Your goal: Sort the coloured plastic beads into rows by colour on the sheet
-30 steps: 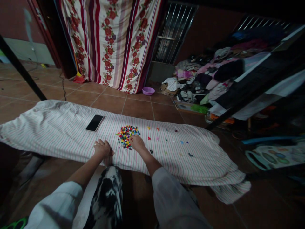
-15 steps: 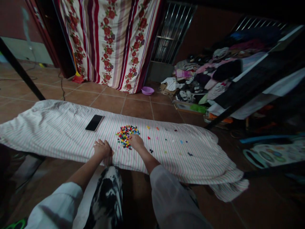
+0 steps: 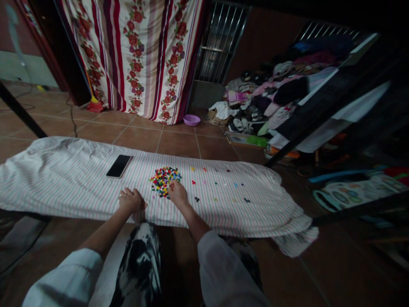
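One head-worn camera is looking forward and down over a nearby white striped cloth [image 3: 76, 183], a red-flowered fabric curtain [image 3: 136, 59] hanging at eleven o'clock.

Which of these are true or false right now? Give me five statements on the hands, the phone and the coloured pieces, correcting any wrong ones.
1. The right hand is at the pile of coloured pieces. True.
2. The phone lies to the right of the pile. False: it lies to the left.
3. Small pieces lie scattered right of the pile. True.
4. The left hand holds the phone. False: it rests on the striped cloth, apart from the phone.
5. The phone lies on the striped cloth. True.
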Action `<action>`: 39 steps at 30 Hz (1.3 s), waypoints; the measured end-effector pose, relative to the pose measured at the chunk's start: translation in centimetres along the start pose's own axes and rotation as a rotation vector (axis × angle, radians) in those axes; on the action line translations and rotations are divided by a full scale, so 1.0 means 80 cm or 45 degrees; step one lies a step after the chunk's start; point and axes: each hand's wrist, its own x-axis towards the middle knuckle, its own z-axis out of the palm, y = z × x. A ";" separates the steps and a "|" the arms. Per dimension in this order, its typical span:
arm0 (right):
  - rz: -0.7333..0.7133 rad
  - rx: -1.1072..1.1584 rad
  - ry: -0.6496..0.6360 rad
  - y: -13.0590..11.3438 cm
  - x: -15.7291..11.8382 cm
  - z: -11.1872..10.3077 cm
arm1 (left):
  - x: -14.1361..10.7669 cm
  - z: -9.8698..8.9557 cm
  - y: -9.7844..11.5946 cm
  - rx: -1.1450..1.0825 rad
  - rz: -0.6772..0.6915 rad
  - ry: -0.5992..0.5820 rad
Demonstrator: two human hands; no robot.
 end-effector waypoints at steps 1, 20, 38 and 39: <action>0.005 0.001 0.003 0.002 -0.002 -0.001 | 0.001 0.001 0.000 -0.004 -0.004 0.004; -0.039 0.061 0.173 0.054 -0.031 -0.020 | 0.015 0.029 -0.009 0.030 0.027 0.134; 0.193 0.069 0.488 0.226 -0.017 -0.120 | -0.024 0.032 0.056 -0.306 -0.486 0.723; 0.213 0.055 0.511 0.236 -0.013 -0.127 | -0.022 0.033 0.058 -0.316 -0.499 0.738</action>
